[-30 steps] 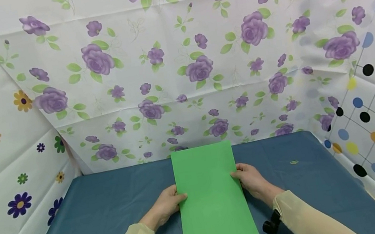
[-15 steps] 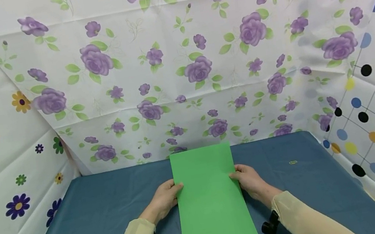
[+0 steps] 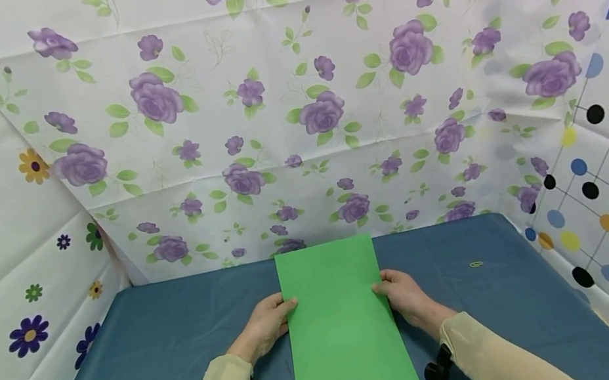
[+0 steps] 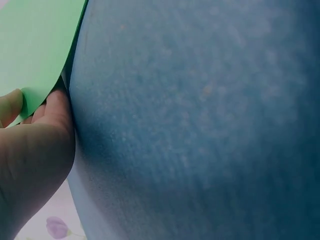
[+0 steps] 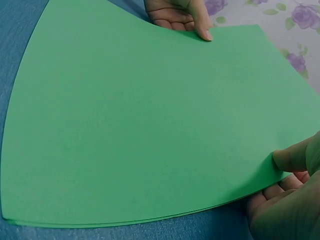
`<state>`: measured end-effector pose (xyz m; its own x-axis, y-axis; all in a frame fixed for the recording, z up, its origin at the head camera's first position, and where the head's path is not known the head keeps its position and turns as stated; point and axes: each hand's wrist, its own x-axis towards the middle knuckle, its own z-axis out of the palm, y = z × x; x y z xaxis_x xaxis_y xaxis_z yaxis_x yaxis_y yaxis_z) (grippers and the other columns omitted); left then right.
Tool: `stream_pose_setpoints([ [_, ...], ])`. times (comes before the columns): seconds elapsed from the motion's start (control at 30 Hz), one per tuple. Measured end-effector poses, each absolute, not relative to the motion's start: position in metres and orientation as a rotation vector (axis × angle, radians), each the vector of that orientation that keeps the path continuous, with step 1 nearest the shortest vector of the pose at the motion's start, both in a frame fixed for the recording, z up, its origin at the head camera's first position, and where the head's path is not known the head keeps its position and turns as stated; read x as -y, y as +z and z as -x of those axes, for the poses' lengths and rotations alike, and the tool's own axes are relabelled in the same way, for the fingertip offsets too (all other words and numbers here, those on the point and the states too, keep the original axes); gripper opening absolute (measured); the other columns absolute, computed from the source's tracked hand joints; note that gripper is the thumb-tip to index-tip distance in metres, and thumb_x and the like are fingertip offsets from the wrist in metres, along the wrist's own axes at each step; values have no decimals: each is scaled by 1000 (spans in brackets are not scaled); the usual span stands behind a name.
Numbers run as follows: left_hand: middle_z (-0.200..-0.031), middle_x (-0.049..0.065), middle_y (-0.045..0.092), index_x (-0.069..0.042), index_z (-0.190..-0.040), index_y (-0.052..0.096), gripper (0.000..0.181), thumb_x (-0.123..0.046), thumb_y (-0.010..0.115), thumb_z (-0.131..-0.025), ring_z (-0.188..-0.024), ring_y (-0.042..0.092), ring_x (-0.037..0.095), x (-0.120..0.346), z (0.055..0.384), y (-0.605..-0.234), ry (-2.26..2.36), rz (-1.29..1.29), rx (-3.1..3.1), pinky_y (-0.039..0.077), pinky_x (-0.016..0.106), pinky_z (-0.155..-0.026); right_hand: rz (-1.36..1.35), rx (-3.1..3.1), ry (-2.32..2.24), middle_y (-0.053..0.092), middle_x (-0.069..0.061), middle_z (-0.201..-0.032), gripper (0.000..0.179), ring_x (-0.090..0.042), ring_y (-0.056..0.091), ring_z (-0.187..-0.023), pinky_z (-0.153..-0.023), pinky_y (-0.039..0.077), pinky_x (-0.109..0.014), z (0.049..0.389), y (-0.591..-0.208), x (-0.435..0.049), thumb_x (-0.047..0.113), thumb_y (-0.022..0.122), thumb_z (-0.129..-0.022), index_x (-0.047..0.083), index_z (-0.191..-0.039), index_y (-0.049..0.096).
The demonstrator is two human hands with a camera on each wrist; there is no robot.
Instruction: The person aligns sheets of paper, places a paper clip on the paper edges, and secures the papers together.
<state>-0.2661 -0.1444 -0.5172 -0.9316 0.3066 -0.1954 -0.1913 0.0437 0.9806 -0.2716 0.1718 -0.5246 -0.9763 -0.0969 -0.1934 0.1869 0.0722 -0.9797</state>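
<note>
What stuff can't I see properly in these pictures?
The parts of the left hand and right hand under the green paper: head view, the paper hides them.
How many layers the paper has: right wrist view, edges too close together.
Fine details of the yellow clip: head view, too small.
The blue cloth's weave: left wrist view, blurred.
</note>
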Motion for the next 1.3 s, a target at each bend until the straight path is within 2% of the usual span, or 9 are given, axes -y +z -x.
stream_pose_setpoints([
  [0.37,-129,19,62,7,-143,50,40,-17,49,-111,-111,66,28,143,268,-520,1938,-134,-2010,58,41,-91,-98,-2196,-1965,65,-15,-118,28,-23,65,-89,-74,55,-37,273,-526,-175,7,55,-105,-3,-130,62],
  [0.57,-128,18,62,6,-141,52,39,-17,49,-111,-111,66,28,143,267,-521,1933,-128,-2023,57,41,-92,-115,-2211,-1962,66,-14,-116,25,-24,66,-92,-78,57,-41,273,-523,-177,8,58,-104,-2,-126,65],
  [0.83,-128,18,63,7,-143,51,40,-17,49,-111,-110,66,27,143,267,-523,1942,-123,-2025,57,41,-92,-134,-2205,-1980,67,-14,-116,30,-25,67,-96,-87,58,-44,275,-519,-184,7,58,-104,-2,-132,63],
  [1.03,-128,18,63,7,-143,50,40,-17,49,-111,-109,67,25,142,266,-523,1946,-122,-2026,57,41,-92,-136,-2181,-2022,69,-16,-117,28,-29,68,-104,-93,57,-46,278,-515,-191,7,60,-104,-2,-130,65],
  [1.3,-130,18,62,7,-144,49,42,-18,49,-111,-111,66,27,144,266,-523,1950,-138,-2010,57,41,-93,-115,-2248,-2007,68,-23,-123,35,-36,67,-111,-95,57,-47,282,-511,-214,7,56,-106,-8,-138,57],
])
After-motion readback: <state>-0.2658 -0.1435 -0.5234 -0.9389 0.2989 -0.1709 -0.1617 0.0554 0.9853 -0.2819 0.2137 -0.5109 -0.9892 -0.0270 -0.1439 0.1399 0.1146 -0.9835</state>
